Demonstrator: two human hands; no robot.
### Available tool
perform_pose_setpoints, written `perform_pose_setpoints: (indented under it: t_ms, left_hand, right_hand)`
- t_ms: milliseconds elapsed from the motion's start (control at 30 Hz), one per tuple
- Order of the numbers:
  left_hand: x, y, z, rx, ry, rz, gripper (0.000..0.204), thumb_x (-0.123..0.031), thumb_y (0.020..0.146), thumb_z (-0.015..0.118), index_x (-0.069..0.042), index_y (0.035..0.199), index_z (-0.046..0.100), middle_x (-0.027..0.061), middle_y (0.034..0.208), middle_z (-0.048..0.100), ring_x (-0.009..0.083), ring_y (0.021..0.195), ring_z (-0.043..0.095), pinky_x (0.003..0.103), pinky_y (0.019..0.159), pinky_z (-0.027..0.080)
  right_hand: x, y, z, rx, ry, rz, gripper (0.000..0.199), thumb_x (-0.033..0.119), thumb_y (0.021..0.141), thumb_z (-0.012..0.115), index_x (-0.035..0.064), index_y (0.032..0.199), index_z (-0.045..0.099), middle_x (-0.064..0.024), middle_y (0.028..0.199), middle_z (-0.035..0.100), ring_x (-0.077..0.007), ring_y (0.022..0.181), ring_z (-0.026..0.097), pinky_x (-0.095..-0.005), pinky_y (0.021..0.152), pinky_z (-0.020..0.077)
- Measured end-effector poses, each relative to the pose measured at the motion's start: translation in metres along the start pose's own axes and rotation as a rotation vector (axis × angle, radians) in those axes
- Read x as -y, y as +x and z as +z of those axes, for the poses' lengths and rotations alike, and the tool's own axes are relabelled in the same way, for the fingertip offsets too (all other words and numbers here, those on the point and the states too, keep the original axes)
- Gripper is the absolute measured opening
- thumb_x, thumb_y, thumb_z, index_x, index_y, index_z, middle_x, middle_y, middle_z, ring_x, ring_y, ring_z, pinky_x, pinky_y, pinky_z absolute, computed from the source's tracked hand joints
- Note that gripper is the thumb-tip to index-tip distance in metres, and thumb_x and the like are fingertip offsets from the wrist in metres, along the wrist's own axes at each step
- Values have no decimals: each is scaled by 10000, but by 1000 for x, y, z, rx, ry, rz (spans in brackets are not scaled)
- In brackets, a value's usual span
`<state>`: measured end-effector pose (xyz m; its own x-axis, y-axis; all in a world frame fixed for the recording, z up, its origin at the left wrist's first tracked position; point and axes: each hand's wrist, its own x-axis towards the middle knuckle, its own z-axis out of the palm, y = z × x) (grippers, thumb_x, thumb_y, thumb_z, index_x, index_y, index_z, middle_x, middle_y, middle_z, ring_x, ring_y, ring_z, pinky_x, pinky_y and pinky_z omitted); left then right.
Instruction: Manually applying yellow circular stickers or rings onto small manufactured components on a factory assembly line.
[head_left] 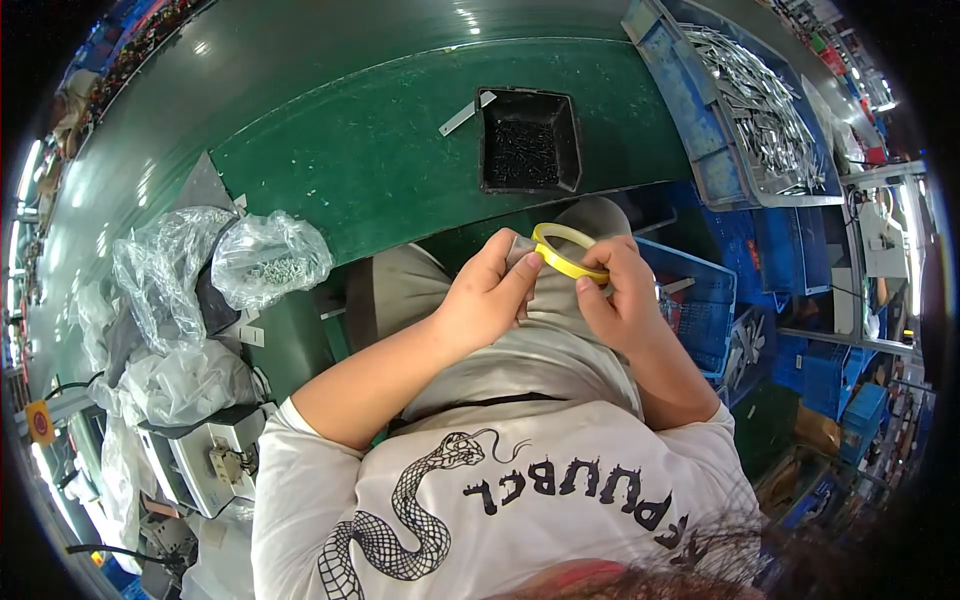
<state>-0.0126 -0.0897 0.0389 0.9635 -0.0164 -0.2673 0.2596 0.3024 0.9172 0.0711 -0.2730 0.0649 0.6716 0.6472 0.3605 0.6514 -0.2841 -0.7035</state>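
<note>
Above my lap, both hands are on a roll of yellow tape [560,262]. My right hand [622,290] pinches the roll's right side between thumb and fingers. At the roll's left edge, my left hand [492,285] is closed, with the thumb against the tape. A small greyish flat piece [521,246] shows between its fingers, beside the roll; its kind is not clear. Just beyond the hands, a black bin [577,150] of small dark screws stands on the green table [340,140]. A flat metal strip [462,118] leans against that bin's left side.
A large blue crate [715,150] of metal strips stands at the far right. Blue baskets [722,335] sit below it, right of my knees. On the left, clear plastic bags [175,270], one with small silvery parts, lie near a white machine [205,455].
</note>
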Motion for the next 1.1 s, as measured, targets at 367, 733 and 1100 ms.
perform_pose_setpoints:
  t_ms: [367, 733, 1100]
  left_hand:
    - [3, 1, 0, 11, -33, 19, 163, -217, 1048, 455, -74, 979, 421, 26, 700, 514, 89, 524, 476, 239, 467, 407]
    - [5, 0, 0, -8, -47, 23, 179, -220, 1046, 461, -70, 949, 447, 23, 685, 510, 94, 482, 461, 244, 441, 389]
    - [-2, -5, -3, 43, -184, -16, 167, -179, 1022, 473, -76, 891, 474, 12, 593, 476, 87, 481, 433, 243, 433, 363]
  right_hand:
    - [-1, 0, 0, -5, -2, -39, 157, 52, 732, 663, 47, 868, 584, -94, 741, 591, -292, 687, 523, -375, 707, 421]
    - [0, 0, 0, 3, -42, -20, 173, 69, 728, 672, 54, 875, 583, -85, 736, 595, -285, 688, 538, -381, 712, 417]
    - [-3, 4, -5, 15, -358, -362, 304, 54, 745, 676, 72, 1038, 596, -68, 829, 630, -264, 702, 593, -401, 732, 405]
